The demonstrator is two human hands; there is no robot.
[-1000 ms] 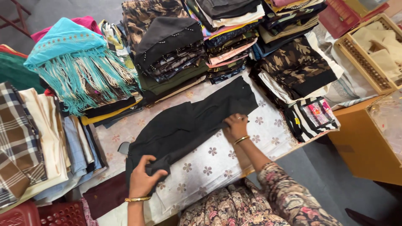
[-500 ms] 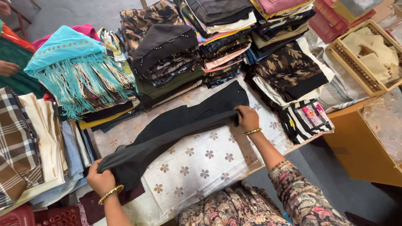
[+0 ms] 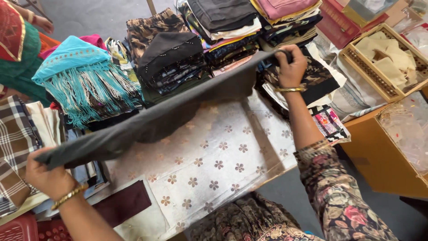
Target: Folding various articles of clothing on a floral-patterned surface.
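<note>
A long dark grey garment (image 3: 174, 111) is stretched taut in the air above a white cloth with brown flowers (image 3: 214, 165). My left hand (image 3: 47, 176), with a gold bangle, grips its lower left end. My right hand (image 3: 290, 67), also with a bangle, grips the upper right end over the stacks of folded fabric. The garment is folded lengthwise into a narrow band and slopes up from left to right.
Stacks of folded clothes (image 3: 232, 31) line the back. A turquoise fringed shawl (image 3: 80, 76) lies at left beside checked fabric (image 3: 15, 143). A maroon cloth (image 3: 125, 205) lies near me. A basket of beige cloth (image 3: 388, 58) and cardboard boxes (image 3: 383, 147) stand right. Another person (image 3: 22, 44) is upper left.
The garment lay on the flowered cloth; both hands have lifted it and pulled it out, left hand moving left, right hand moving up and right.
</note>
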